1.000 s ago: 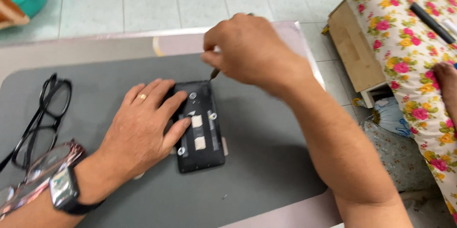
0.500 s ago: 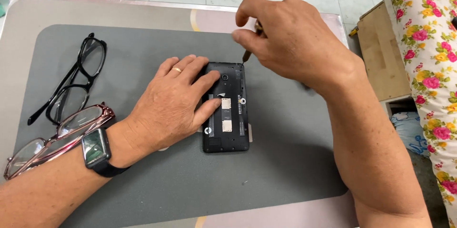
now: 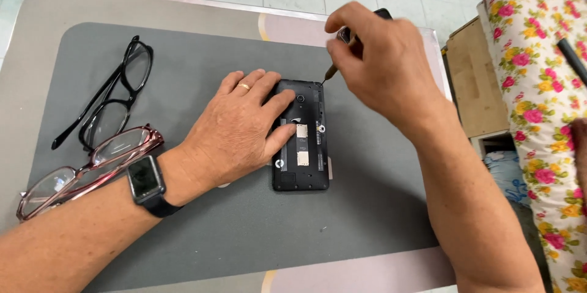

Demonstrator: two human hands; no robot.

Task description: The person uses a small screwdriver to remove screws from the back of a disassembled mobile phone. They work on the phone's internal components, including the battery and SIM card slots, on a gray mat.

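Observation:
A black phone [image 3: 304, 140] with its back cover off lies flat on a grey mat [image 3: 244, 226]. My left hand [image 3: 235, 125] presses down on the phone's left side with spread fingers; it wears a ring, and a dark watch sits on the wrist. My right hand [image 3: 382, 63] grips a small screwdriver [image 3: 338, 54], whose tip touches the phone's top right corner. Most of the tool's handle is hidden in my fingers.
Two pairs of glasses lie on the mat's left: black-framed ones [image 3: 113, 94] and reddish-framed ones [image 3: 85, 170]. The mat covers a small table [image 3: 36, 30] over a tiled floor. A floral cloth [image 3: 538, 85] and a wooden box [image 3: 474, 85] stand to the right.
The view has shifted, so everything sits further right and lower in frame. My left hand stays on the phone and my right hand keeps the screwdriver at its top right corner.

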